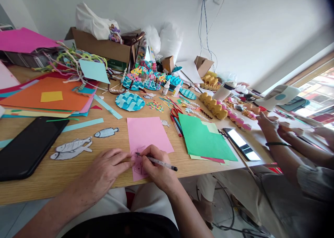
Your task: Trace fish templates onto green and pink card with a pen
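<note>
My right hand is closed around a pen, its tip on a pink sheet of paper. Dark outlines of fish are drawn on the sheet's lower part, partly covered by my fingers. My left hand lies flat with fingers stretched out, the fingertips on the sheet's left edge. Left of the sheet lie a blue paper fish and white paper fish cutouts. A small fish cutout rests by the sheet's right edge.
A black tablet or phone lies at left, below stacked coloured paper. To the right are green paper, red scissors and a phone. Another person's hands work at far right. Glue bottles stand behind.
</note>
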The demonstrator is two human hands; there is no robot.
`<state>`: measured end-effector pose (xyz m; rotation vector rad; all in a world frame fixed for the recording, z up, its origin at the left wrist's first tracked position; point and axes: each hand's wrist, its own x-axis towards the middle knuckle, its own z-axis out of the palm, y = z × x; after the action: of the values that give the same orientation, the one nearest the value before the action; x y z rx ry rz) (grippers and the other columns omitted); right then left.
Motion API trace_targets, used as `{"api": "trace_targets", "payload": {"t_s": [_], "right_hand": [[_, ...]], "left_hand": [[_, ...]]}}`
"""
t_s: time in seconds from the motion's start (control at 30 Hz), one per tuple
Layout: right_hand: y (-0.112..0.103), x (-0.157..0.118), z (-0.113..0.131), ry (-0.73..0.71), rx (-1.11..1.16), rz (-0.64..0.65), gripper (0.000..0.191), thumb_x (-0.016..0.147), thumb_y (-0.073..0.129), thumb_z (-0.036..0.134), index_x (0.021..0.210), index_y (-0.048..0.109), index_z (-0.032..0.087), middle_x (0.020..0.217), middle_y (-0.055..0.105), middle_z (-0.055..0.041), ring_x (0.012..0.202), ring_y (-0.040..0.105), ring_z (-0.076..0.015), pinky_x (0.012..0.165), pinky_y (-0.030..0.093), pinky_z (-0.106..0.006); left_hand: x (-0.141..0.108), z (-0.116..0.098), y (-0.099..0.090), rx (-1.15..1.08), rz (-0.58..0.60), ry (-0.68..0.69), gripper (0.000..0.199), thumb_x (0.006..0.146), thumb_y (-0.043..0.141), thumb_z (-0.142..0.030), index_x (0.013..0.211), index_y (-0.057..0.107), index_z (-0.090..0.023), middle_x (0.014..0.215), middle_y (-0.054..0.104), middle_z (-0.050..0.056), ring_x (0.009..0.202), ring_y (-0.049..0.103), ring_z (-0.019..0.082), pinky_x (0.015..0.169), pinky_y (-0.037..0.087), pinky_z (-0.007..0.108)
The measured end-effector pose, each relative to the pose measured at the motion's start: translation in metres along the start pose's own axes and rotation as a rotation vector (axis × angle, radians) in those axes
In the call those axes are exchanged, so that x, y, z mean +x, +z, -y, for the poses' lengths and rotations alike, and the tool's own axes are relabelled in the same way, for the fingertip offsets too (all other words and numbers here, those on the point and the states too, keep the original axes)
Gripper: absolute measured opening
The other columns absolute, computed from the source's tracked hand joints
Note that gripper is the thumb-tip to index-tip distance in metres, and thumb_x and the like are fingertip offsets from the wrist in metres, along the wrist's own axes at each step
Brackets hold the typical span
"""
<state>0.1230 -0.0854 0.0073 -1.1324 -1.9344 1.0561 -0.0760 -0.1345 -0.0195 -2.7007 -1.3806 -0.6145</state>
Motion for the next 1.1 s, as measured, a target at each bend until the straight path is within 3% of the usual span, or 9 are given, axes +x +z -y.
{"api": "trace_targets", "payload": {"t_s": [1.1], "right_hand": [[0.0005, -0.0005, -0.0009, -0.006, -0.033, -0.013, 0.012, 0.073, 0.048, 0.011, 0.074, 0.058, 0.019, 0.058, 0.053, 0.0049, 0.051, 0.044, -0.0092, 0.051, 0.035, -0.02]], "left_hand": [[0.0037, -0.0012, -0.0043, -0.042, 0.034, -0.006, 0.061, 0.081, 0.038, 0.004, 0.128, 0.055, -0.029, 0.116, 0.064, 0.002, 0.107, 0.052, 0.021, 0.09, 0.046, 0.035]]}}
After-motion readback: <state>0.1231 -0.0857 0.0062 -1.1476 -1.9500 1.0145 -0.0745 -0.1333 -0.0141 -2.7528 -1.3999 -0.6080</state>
